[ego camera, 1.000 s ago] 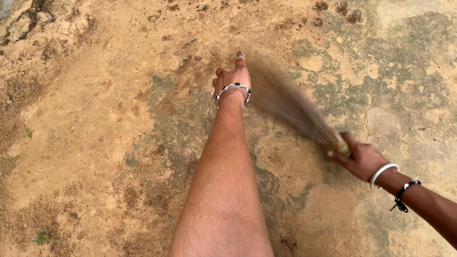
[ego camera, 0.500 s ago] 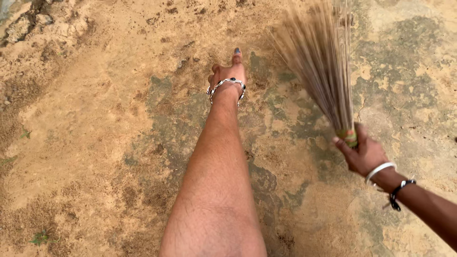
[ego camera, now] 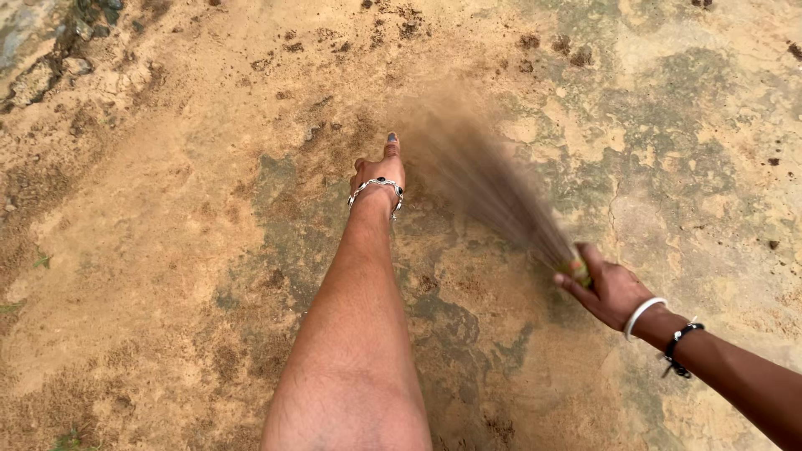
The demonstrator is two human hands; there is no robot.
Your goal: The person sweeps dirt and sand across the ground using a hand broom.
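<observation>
My right hand [ego camera: 610, 290] is closed around the bound end of a grass broom [ego camera: 489, 188]. Its bristles fan out up and to the left, blurred by motion, and reach the ground just right of my foot [ego camera: 383, 169]. A white bangle [ego camera: 643, 316] and a black bracelet [ego camera: 681, 344] sit on that wrist. My bare leg [ego camera: 355, 334] stretches forward through the middle of the view, with a silver anklet [ego camera: 374, 187] at the ankle and a dark-painted toenail. My left hand is out of sight.
The ground is cracked grey concrete [ego camera: 652, 108] covered in patches of sandy brown dirt [ego camera: 142, 217]. Small dark clods [ego camera: 576, 54] lie at the top. Stones and a bit of green lie at the top left corner [ego camera: 50, 50].
The broom was swung out to the right with its bristles pointing away half a second ago. It has now swept back left toward my foot, and the view has shifted slightly.
</observation>
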